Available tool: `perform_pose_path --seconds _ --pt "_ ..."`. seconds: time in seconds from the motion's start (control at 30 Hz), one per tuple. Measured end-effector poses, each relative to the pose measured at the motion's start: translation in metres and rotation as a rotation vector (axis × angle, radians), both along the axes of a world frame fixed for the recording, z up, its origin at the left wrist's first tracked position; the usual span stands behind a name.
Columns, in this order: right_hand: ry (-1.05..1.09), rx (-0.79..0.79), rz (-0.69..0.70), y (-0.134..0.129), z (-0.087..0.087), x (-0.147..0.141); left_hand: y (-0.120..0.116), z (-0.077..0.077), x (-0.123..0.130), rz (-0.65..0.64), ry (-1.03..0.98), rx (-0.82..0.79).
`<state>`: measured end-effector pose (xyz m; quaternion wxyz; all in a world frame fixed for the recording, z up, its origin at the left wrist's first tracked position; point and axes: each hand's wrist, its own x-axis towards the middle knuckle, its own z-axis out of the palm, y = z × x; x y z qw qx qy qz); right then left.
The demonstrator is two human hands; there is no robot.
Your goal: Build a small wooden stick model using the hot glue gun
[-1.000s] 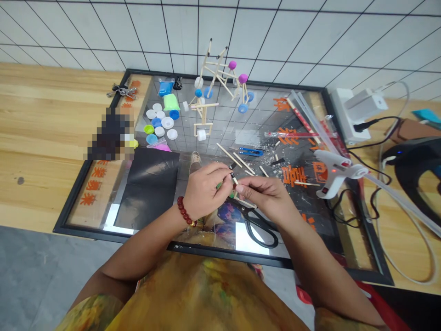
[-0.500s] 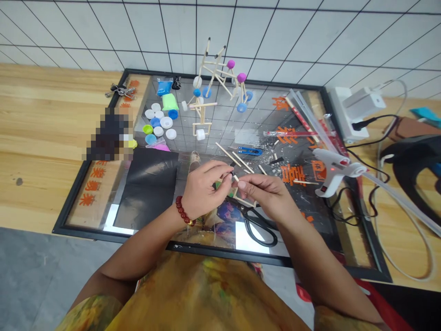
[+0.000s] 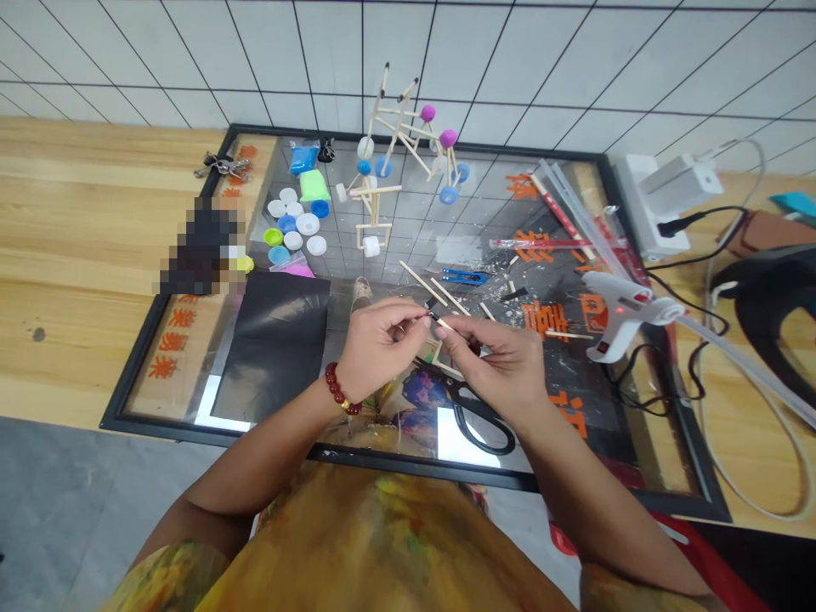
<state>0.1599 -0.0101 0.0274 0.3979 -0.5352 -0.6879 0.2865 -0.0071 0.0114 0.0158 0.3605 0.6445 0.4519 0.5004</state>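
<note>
A pale wooden surface (image 3: 82, 212) runs along a white tiled wall (image 3: 255, 51), with grey floor (image 3: 57, 501) below. On it lies a black-framed glass panel (image 3: 414, 234), bearing a black sheet (image 3: 274, 340) and scissors (image 3: 484, 425). Above the glass, the left hand (image 3: 384, 347) has its grip pinched on the dark end of a small stick (image 3: 443, 324); the right hand (image 3: 503, 361) clamps its pale end.
</note>
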Motion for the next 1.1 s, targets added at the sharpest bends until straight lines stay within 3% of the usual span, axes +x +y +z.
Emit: perform_pose_path --seconds 0.27,0.6,0.87,1.1 --pt "-0.116 0.083 -0.006 -0.0016 0.0006 -0.0016 -0.0012 0.0030 0.0005 -0.025 -0.046 -0.070" --pt "-0.268 0.135 -0.004 -0.0033 -0.0056 0.0023 -0.0031 -0.0011 0.0007 -0.007 -0.005 0.006" --pt "-0.076 0.048 0.045 -0.0030 -0.0015 -0.0035 -0.0033 0.0023 0.0017 0.021 -0.021 0.043" --pt "-0.213 0.253 0.019 -0.0021 -0.0080 -0.0005 -0.0028 -0.0011 0.0039 0.026 -0.055 0.053"
